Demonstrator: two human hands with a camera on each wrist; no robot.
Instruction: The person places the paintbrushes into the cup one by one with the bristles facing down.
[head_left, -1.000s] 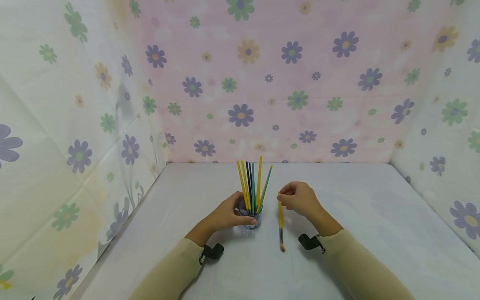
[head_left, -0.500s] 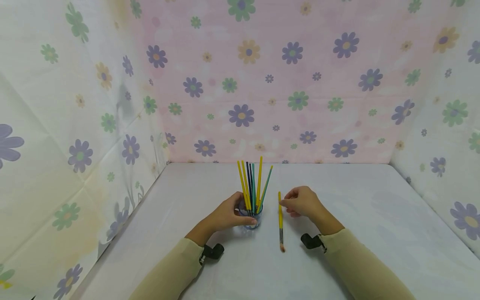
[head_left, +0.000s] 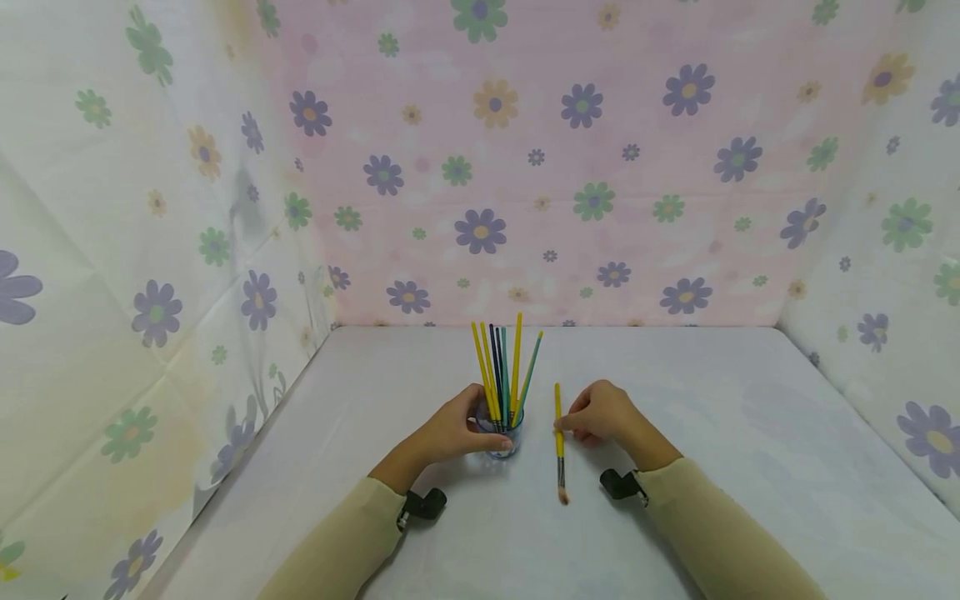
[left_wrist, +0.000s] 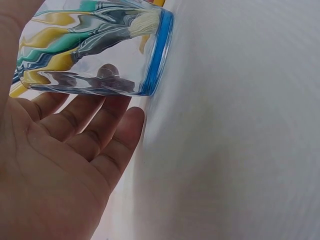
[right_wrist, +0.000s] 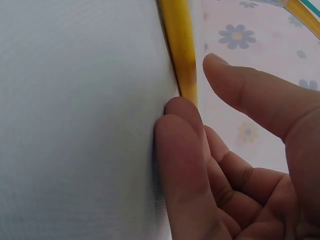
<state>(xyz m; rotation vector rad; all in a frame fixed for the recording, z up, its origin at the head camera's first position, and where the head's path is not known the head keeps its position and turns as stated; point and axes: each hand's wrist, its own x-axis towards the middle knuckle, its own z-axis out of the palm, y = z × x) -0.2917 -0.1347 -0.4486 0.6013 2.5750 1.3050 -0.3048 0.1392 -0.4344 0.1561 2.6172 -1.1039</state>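
Note:
In the head view my left hand (head_left: 448, 430) holds a clear glass (head_left: 516, 435), its thumb across the near side and the fingers behind. The left wrist view shows the glass's thick blue base (left_wrist: 159, 55) close to the white surface. Several paintbrushes (head_left: 504, 367) with yellow, dark and teal handles stand in it, bristles down. To its right, one yellow-handled paintbrush (head_left: 559, 443) lies on the table, its brown bristles nearest me. My right hand (head_left: 606, 418) is at that handle's right side, fingertips at or very near it; its thumb (right_wrist: 240, 85) stands apart from the fingers in the right wrist view.
A white table (head_left: 720, 400) spreads around both hands. Flower-printed sheets (head_left: 480, 192) rise behind it and at both sides. Black wrist cameras (head_left: 619, 483) stick out from the cuffs.
My right hand has let go of the yellow paintbrush's far end and slid nearer along its handle. The paintbrush stays where it lies. The left hand and the glass keep their place.

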